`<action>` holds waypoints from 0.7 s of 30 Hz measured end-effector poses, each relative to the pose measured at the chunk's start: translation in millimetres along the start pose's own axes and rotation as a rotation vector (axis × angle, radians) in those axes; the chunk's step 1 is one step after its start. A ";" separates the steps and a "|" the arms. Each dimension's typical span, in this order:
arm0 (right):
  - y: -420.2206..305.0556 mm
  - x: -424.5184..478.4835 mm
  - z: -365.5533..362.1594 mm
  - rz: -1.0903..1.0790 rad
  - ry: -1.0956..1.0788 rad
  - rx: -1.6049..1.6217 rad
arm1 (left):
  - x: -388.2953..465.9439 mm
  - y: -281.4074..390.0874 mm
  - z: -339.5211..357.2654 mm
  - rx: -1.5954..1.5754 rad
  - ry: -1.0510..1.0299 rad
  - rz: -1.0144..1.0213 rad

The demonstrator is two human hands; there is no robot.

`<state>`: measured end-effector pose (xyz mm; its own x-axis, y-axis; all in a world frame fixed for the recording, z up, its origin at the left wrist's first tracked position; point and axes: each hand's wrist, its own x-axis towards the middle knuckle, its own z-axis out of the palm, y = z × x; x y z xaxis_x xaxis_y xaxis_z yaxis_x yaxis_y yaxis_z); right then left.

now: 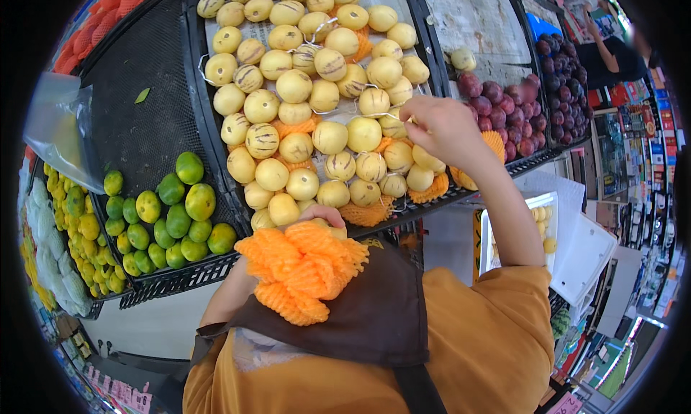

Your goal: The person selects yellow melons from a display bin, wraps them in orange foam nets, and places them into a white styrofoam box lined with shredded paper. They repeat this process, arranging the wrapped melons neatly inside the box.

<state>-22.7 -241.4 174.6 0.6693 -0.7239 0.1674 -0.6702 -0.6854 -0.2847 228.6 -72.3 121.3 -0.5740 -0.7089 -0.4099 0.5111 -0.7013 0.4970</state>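
Observation:
Pale yellow pepino melons (294, 86), many with purple streaks, fill the crate in front of me. My right hand (432, 124) is bent over the melons at the crate's right side, with its fingertips by a thin white tie (378, 114); whether it grips anything is unclear. Near my chest, my left hand (324, 215) holds a bunch of orange foam net sleeves (302, 268), which hides most of the hand. A melon lies just behind its fingers. More orange foam nets (367, 211) sit under and between the melons.
Left of the melons, a black crate (146, 90) holds green and yellow citrus (178, 220). A clear plastic bag (62, 128) hangs at its far left. Plums (502, 109) lie in the right crate. A white foam box (545, 225) stands lower right. Another person (612, 58) is at the upper right.

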 end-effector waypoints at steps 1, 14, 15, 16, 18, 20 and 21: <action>6.5 -8.1 16.0 -0.029 -0.019 -0.083 | 0.4 0.9 0.9 0.008 0.010 0.000; -8.3 -7.1 63.5 -0.146 -0.280 -0.441 | -12.0 -10.4 2.4 0.158 0.202 0.109; -10.6 -2.6 62.0 -0.144 -0.316 -0.441 | -14.9 -10.4 9.0 0.170 0.231 0.118; -10.4 0.0 60.3 -0.141 -0.353 -0.442 | -16.4 -9.3 16.6 0.188 0.266 0.119; -4.2 2.3 59.3 -0.177 -0.303 -0.424 | -19.7 -9.7 27.1 0.218 0.330 0.124; 0.2 3.0 56.9 -0.187 -0.277 -0.389 | -24.0 -13.9 24.8 0.231 0.328 0.128; 4.3 1.8 55.3 -0.181 -0.274 -0.355 | -25.6 -16.2 22.6 0.236 0.333 0.130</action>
<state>-6.7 -241.3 121.5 0.8129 -0.5762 -0.0843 -0.5716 -0.8172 0.0737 220.6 -41.1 141.1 -0.2571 -0.8032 -0.5373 0.3833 -0.5952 0.7063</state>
